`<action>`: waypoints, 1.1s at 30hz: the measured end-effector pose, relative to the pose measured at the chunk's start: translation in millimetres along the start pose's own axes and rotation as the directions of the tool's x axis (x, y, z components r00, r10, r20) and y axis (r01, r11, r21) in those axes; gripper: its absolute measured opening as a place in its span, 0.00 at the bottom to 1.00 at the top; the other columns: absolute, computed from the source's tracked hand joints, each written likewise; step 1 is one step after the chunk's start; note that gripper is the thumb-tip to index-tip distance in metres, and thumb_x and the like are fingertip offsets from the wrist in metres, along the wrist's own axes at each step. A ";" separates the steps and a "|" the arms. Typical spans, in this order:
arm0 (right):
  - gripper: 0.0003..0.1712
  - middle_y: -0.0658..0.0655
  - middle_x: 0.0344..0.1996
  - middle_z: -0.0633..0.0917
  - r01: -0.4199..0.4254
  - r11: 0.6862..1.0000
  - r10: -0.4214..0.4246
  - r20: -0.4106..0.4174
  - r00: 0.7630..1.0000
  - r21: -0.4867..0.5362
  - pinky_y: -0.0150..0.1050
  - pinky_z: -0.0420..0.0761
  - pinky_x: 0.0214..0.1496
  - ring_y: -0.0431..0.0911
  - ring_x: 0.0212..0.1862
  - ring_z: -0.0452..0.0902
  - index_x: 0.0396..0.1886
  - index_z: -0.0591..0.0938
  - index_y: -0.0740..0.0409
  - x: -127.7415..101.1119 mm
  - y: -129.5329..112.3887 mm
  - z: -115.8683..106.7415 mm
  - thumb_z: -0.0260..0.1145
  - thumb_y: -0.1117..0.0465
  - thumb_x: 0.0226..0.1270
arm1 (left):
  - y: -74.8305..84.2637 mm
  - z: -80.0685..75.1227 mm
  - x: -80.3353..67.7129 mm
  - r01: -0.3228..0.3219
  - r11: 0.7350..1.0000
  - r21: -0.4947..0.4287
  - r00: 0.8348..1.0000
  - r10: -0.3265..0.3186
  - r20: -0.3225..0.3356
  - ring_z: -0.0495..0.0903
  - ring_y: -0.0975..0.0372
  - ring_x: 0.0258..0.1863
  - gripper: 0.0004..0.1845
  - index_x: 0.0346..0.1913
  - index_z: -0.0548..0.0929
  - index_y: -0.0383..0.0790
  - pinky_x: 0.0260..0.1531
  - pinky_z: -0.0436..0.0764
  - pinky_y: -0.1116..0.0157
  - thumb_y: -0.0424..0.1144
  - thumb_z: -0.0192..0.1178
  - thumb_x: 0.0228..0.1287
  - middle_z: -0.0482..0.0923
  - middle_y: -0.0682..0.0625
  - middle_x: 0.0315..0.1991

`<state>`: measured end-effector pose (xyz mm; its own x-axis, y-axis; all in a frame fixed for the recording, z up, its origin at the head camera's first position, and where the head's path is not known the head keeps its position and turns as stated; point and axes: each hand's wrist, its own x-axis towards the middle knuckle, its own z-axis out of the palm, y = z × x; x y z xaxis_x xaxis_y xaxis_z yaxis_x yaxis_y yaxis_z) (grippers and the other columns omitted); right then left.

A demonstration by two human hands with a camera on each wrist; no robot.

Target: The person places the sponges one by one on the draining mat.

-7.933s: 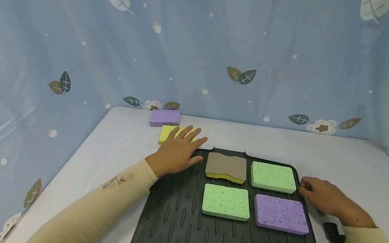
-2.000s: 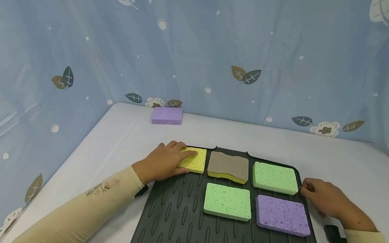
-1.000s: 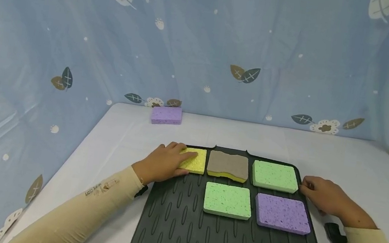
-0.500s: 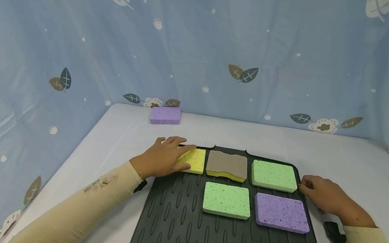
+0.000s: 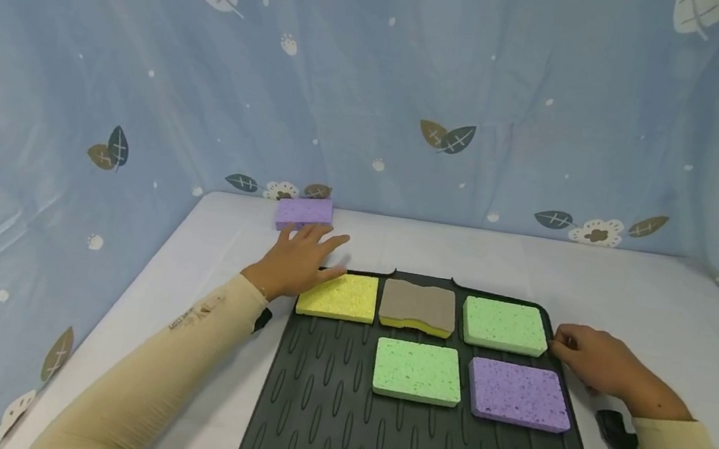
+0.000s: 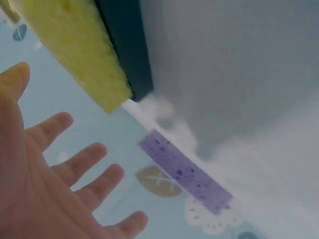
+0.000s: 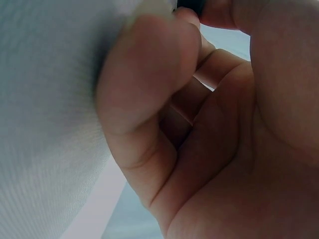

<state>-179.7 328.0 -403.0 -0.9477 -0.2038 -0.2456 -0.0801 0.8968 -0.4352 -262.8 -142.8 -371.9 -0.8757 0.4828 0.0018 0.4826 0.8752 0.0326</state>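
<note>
Left hand (image 5: 294, 263) spread flat, fingers straight, holding nothing — hovering at the far left of the surface (image 5: 633, 294). Purple sponge (image 5: 304, 213) lies at the far edge, just beyond the fingertips, long axis along that edge; this hand is far the nearer. Right hand (image 5: 592, 358) curled at the right rim of the black mat (image 5: 316, 433) — whether it grips the rim I cannot tell. Yellow sponge (image 5: 337, 306) sits in the mat's far left corner.

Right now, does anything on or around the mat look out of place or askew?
One purple sponge lies off the black mat, alone at the table's far edge by the curtain, just beyond the left hand. The five sponges on the mat lie flat in tidy rows, though the front row has no sponge under the yellow sponge.
</note>
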 end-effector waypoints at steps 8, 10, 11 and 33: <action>0.13 0.49 0.16 0.71 0.012 1.000 -0.012 -0.025 1.000 -0.004 0.39 0.70 0.18 0.43 0.16 0.70 0.27 0.74 0.55 0.6 0.3 -1.8 0.53 0.58 0.74 | -16.5 0.4 16.7 0.072 0.997 0.009 0.997 -0.072 -0.024 0.62 0.42 0.74 0.33 0.77 0.62 0.51 0.69 0.57 0.32 0.60 0.48 0.76 0.63 0.40 0.74; 0.13 0.49 0.16 0.71 0.002 1.000 -0.002 -0.017 1.000 0.004 0.39 0.71 0.18 0.43 0.16 0.70 0.27 0.75 0.55 0.7 0.6 -1.1 0.53 0.58 0.74 | -22.2 2.1 20.0 0.094 0.996 -0.004 0.995 -0.094 -0.017 0.61 0.42 0.74 0.33 0.77 0.62 0.50 0.69 0.57 0.32 0.58 0.50 0.76 0.62 0.39 0.75; 0.13 0.49 0.16 0.71 0.002 1.000 -0.002 -0.015 1.000 0.007 0.39 0.71 0.18 0.43 0.16 0.70 0.27 0.75 0.55 0.7 0.8 -0.8 0.53 0.58 0.74 | -25.0 2.7 21.6 0.102 0.995 -0.008 0.995 -0.102 -0.016 0.61 0.42 0.74 0.33 0.77 0.62 0.49 0.69 0.57 0.32 0.57 0.51 0.76 0.62 0.39 0.75; 0.12 0.49 0.17 0.71 -0.028 0.999 0.028 -0.019 0.999 0.031 0.39 0.71 0.18 0.43 0.17 0.70 0.29 0.75 0.55 -1.1 0.7 1.2 0.53 0.57 0.74 | -59.6 5.8 67.9 0.211 0.977 -0.030 0.978 -0.211 0.001 0.62 0.38 0.72 0.34 0.77 0.61 0.45 0.64 0.64 0.30 0.51 0.55 0.75 0.63 0.34 0.73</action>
<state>-178.3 328.4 -404.0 -0.9554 -0.1706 -0.2410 -0.0441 0.8894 -0.4549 -350.9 -162.0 -379.5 -0.9577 0.2877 -0.0059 0.2868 0.9560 0.0618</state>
